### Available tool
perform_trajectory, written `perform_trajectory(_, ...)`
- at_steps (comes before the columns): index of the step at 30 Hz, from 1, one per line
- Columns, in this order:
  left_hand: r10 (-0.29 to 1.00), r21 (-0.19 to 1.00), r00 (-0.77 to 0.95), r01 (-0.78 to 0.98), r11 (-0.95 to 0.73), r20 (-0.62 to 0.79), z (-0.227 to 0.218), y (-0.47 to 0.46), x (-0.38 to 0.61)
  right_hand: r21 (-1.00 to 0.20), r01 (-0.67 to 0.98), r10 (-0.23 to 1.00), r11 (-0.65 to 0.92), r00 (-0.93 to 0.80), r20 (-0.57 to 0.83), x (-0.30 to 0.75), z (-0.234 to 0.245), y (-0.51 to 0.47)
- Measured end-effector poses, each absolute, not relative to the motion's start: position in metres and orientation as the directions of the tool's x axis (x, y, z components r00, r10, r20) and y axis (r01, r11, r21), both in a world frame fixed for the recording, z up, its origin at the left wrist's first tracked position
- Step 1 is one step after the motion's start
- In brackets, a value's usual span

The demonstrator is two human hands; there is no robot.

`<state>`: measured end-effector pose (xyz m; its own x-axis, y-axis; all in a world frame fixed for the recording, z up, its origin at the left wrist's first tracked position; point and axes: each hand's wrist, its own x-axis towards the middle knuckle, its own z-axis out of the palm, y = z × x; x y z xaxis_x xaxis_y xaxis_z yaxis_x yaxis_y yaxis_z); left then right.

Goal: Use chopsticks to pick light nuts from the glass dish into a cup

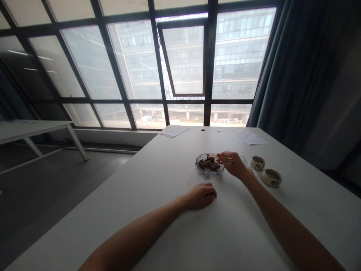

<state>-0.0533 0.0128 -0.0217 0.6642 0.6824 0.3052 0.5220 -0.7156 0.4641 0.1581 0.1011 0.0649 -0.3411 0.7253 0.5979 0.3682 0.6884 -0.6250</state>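
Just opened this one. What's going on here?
A person sits or stands at a white table. Their right hand holds chopsticks, the tips over dark food in a glass bowl; whether they grip a piece is too small to tell. The left hand rests loosely curled on the near side of the bowl. Two cups stand to the right.
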Motion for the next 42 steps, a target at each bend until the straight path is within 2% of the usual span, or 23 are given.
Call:
perform_trajectory(6,0.694,0.472,0.660,0.533,-0.702,0.286,-0.023,0.013,-0.055,-0.749,0.327,0.817,0.576,-0.209,0.537,0.206,0.125,0.079)
perform_trajectory(11,0.694,0.474,0.656,0.530,-0.703,0.296,-0.024,0.012,-0.052,-0.839,0.411,0.923,0.356,-0.014,0.385,0.260,0.145,0.067)
perform_trajectory(17,0.698,0.477,0.651,0.533,-0.699,0.297,-0.024,0.013,-0.045,-0.867,0.452,0.977,0.212,-0.078,0.198,0.294,0.133,0.083)
perform_trajectory(22,0.710,0.488,0.643,0.540,-0.686,0.287,-0.020,0.012,-0.042,-0.884,0.398,0.969,0.245,-0.120,0.214,0.300,0.122,0.097)
perform_trajectory(29,0.696,0.491,0.655,0.521,-0.698,0.294,-0.023,0.013,-0.045,-0.834,0.379,0.911,0.401,-0.064,0.409,0.281,0.132,0.084)
perform_trajectory(33,0.696,0.492,0.652,0.519,-0.700,0.302,-0.025,0.013,-0.045,-0.767,0.368,0.849,0.525,-0.168,0.501,0.243,0.135,0.072)
perform_trajectory(36,0.692,0.488,0.654,0.516,-0.704,0.307,-0.024,0.013,-0.044,-0.769,0.275,0.811,0.577,-0.300,0.502,0.209,0.118,0.075)
perform_trajectory(38,0.692,0.488,0.653,0.516,-0.704,0.307,-0.023,0.013,-0.044,-0.804,0.201,0.807,0.559,-0.355,0.472,0.189,0.098,0.084)
perform_trajectory(42,0.687,0.488,0.658,0.511,-0.708,0.307,-0.022,0.013,-0.046,-0.886,0.097,0.867,0.453,-0.280,0.412,0.162,0.056,0.101)
